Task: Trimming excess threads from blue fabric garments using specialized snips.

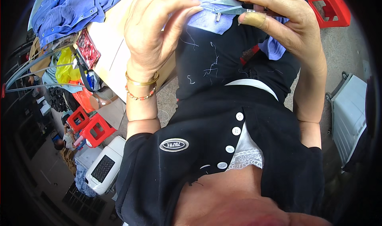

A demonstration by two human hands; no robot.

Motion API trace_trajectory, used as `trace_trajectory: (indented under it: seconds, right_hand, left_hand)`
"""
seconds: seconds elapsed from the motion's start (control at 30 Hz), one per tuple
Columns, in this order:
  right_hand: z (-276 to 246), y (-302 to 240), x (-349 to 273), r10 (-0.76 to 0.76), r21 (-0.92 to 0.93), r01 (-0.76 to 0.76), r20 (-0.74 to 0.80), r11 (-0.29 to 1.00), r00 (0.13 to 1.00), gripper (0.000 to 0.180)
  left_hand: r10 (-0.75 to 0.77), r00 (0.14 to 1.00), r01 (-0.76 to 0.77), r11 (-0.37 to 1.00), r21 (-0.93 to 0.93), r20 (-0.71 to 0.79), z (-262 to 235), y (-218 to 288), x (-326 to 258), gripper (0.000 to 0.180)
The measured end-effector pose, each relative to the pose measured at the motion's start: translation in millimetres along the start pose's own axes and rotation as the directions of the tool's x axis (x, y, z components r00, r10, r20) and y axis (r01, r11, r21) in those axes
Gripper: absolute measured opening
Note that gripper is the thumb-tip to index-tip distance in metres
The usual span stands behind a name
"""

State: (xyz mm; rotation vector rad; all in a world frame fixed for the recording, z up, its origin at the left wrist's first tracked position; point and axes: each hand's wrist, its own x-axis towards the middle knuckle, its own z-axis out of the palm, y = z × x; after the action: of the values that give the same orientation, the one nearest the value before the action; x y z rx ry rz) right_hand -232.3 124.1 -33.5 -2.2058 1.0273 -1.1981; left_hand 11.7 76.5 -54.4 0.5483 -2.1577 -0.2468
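A pair of small thread snips [227, 10] is in my right hand [292, 23], the blades apart and pointing left. A beige bandage [254, 19] wraps one finger of that hand. My left hand [153, 31] pinches with thumb and forefinger right by the blade tips; what lies in the pinch is too small to make out. Under both hands a light blue ribbed knit garment [213, 25] spreads over my lap, its far part cut off by the frame's top. Loose pale threads [213, 65] cling to my black trousers.
Blue buttoned garments [71, 13] are heaped on the pale wooden table [113, 43] at left, near a red patterned packet [88, 49]. Red stools [97, 130] and a white bin [105, 166] stand lower left; another red stool [330, 7] is upper right. A person [67, 140] is far left.
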Motion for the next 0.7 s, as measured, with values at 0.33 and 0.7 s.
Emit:
trace_trajectory:
  seconds: [0.33,0.7]
  right_hand:
    - [1,5,0,-0.026,0.037,0.025,0.019,0.999,0.999,0.033]
    - [1,4,5,-0.080,0.022,0.079,0.049,0.997,0.996,0.030]
  left_hand:
    - [0.025,0.997,-0.023,0.999,-0.034,0.078,-8,-3,2,0.009]
    - [0.076,0.992,-0.093,0.980,0.176,0.100,-9,19,16,0.018]
